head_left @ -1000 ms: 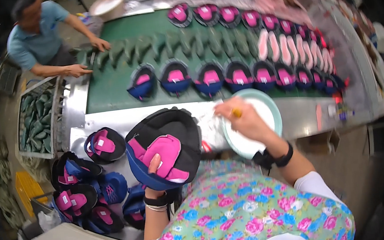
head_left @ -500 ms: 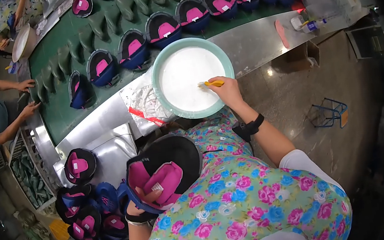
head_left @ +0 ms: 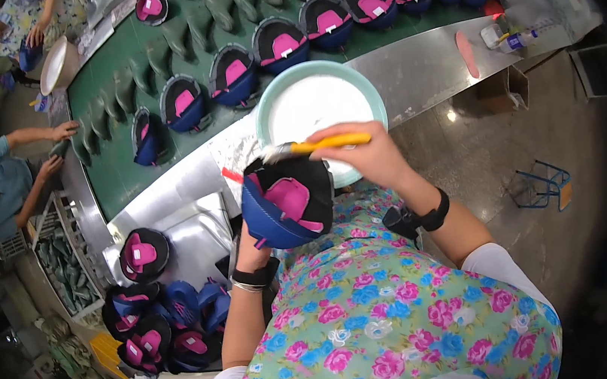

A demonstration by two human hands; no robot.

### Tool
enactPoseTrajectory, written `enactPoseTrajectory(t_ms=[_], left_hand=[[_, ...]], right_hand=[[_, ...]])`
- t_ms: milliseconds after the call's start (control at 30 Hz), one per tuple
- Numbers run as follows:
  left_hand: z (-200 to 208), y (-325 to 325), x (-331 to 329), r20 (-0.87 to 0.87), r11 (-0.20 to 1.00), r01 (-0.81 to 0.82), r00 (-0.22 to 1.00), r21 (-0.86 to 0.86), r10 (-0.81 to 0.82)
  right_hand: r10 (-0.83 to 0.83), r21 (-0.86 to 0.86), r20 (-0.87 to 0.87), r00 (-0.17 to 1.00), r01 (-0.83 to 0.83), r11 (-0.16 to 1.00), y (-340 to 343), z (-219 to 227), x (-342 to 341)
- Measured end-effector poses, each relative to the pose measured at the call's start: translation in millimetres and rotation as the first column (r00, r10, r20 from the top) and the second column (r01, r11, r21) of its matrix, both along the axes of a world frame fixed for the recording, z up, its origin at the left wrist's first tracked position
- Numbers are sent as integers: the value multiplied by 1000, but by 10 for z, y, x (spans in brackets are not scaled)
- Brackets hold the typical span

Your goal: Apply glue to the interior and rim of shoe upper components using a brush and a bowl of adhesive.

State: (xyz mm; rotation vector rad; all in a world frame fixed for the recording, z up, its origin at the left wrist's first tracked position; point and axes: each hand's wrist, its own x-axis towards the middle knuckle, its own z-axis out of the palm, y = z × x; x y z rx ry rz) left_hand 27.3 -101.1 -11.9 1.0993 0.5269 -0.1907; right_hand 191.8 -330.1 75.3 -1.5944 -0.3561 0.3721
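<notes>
Shoe upper (head_left: 288, 203): navy blue shell with black rim and bright pink lining and tongue, held off the counter with its opening turned upward and tilted toward the viewer, just below the near rim of the glue bowl. Brush (head_left: 317, 144): slim yellow handle lying nearly level, pale bristle tip pointing left and resting at the upper's top black edge, the handle crossing the near edge of the bowl. Glue bowl (head_left: 376, 101): round, pale green rim, white inside, upright on the steel counter directly behind the upper.
</notes>
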Motion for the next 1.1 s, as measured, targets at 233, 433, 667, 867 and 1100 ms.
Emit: enactPoseTrajectory(t_ms=[233,433,667,867,1100], left_hand=[[1,-18,146,178,964,195,958,181,-227],[12,88,301,137,955,38,987,295,-82],[144,174,557,198,892,-133,979,431,50],[88,232,609,209,913,-191,971,362,120],[176,365,527,7,905,-310,945,-292,326]], right_hand=[[-216,-142,72,974,225,964,-89,-455,136],[-196,-449,159,968,247,859,-119,-400,17],[-170,-270,-140,975,128,954,-56,193,-35],[34,-96,-242,970,-59,994,-72,236,-17],[-89,-313,153,984,133,940,10,91,268]])
